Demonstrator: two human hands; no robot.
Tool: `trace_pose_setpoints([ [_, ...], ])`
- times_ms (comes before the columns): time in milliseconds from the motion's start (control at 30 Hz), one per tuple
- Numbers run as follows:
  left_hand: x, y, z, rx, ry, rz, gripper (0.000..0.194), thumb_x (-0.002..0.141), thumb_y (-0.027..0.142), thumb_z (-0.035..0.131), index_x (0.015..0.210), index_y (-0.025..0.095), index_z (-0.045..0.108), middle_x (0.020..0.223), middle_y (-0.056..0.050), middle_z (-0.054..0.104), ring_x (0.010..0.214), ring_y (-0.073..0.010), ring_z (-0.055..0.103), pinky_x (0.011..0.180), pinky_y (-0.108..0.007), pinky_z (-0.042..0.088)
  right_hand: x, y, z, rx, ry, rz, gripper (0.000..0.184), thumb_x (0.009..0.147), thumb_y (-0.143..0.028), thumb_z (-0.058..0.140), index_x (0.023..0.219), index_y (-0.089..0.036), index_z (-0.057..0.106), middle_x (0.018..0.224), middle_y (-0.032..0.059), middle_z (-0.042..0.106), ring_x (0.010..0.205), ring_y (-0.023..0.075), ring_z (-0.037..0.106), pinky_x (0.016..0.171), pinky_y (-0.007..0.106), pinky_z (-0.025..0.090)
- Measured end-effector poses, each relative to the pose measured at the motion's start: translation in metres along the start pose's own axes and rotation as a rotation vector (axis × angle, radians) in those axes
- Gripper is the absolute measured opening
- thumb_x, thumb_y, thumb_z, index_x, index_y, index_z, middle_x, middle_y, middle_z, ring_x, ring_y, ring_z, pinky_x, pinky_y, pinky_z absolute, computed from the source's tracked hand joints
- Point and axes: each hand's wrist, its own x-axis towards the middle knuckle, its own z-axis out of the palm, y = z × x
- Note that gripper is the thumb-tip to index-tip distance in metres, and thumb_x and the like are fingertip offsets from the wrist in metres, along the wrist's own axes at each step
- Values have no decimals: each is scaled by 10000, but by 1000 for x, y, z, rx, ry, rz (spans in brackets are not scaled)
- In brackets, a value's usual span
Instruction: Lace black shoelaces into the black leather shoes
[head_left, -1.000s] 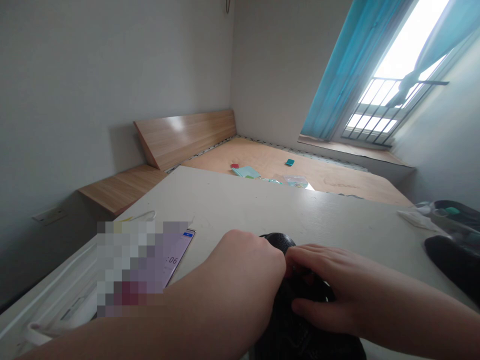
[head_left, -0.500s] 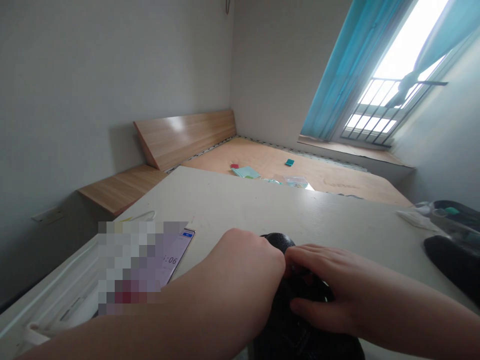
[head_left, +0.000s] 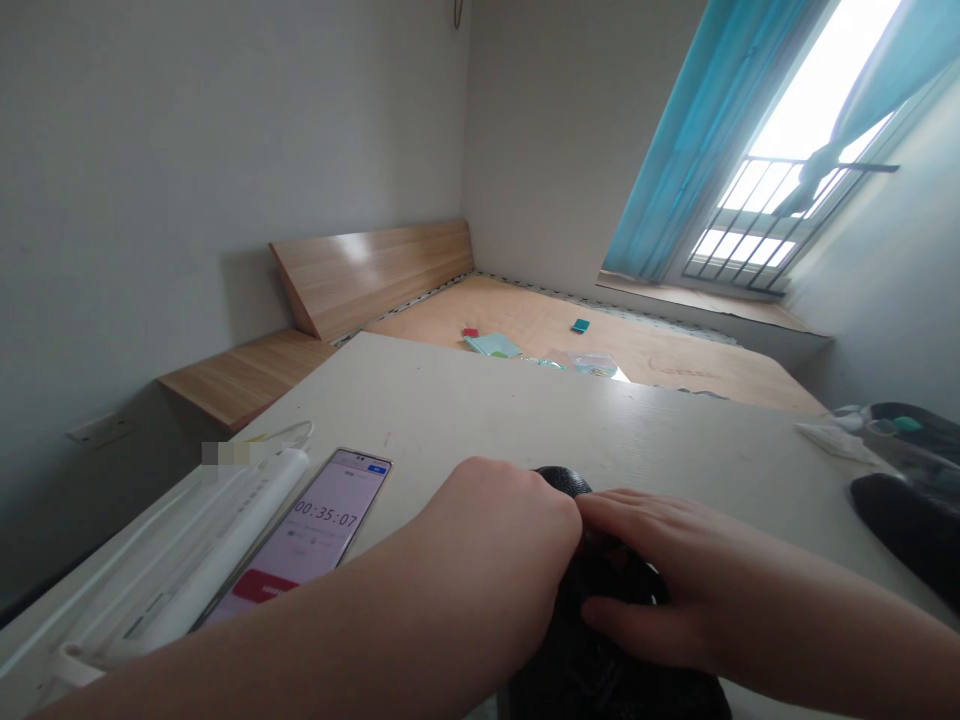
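A black item with a grained, leather-like surface (head_left: 622, 685) sits on the white table in front of me, at the bottom middle of the head view; its rounded, pebbled far end (head_left: 568, 481) shows between my hands. I cannot tell its kind, as my hands cover much of it. My left hand (head_left: 514, 530) is curled into a fist against its left side, fingertips hidden. From the right, my right hand (head_left: 656, 550) bends over it, fingers pointing toward the left fist and thumb resting on the black surface. The two hands meet over the item.
A phone (head_left: 326, 510) with a running timer lies left, beside a long white device (head_left: 217, 550) with a cable. Right, a dark rounded object (head_left: 900, 530) stands near a clear bag (head_left: 915, 450). Beyond the table (head_left: 420, 390) is a bed (head_left: 675, 365) with small packets.
My left fist has shifted slightly to the right over the black item. My right hand has stayed nearly still, and the black item has hardly moved.
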Motion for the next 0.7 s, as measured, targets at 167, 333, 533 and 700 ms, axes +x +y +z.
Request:
trace_pose_setpoints([
  [167, 1, -1, 1, -1, -14, 36, 124, 836, 190, 600, 797, 214, 715, 770, -40, 748, 676, -241, 697, 496, -290, 350, 1, 1, 1, 5, -3, 10, 177, 789, -306, 644, 946, -225, 655, 988, 60, 684, 880, 234, 616, 794, 324, 474],
  [333, -1, 0, 1, -23, 0, 42, 128, 835, 200, 601, 820, 225, 726, 786, -33, 752, 682, -229, 699, 495, -284, 349, 1, 1, 1, 3, -12, 22, 159, 794, -305, 635, 927, -219, 649, 972, 61, 680, 877, 233, 613, 799, 327, 474],
  [533, 0, 1, 2, -8, -17, 55, 140, 833, 203, 588, 823, 226, 725, 775, -32, 747, 678, -237, 699, 480, -292, 346, 1, 1, 1, 9, -2, 15, 162, 790, -304, 644, 927, -218, 657, 946, 61, 683, 873, 233, 612, 796, 323, 478],
  [700, 0, 0, 4, -14, 11, 58, 136, 826, 198, 597, 814, 224, 730, 766, -38, 746, 669, -246, 702, 481, -300, 336, 1, 2, 2, 2, 10, 6, 170, 792, -305, 644, 940, -225, 661, 955, 60, 686, 885, 238, 614, 794, 323, 479],
])
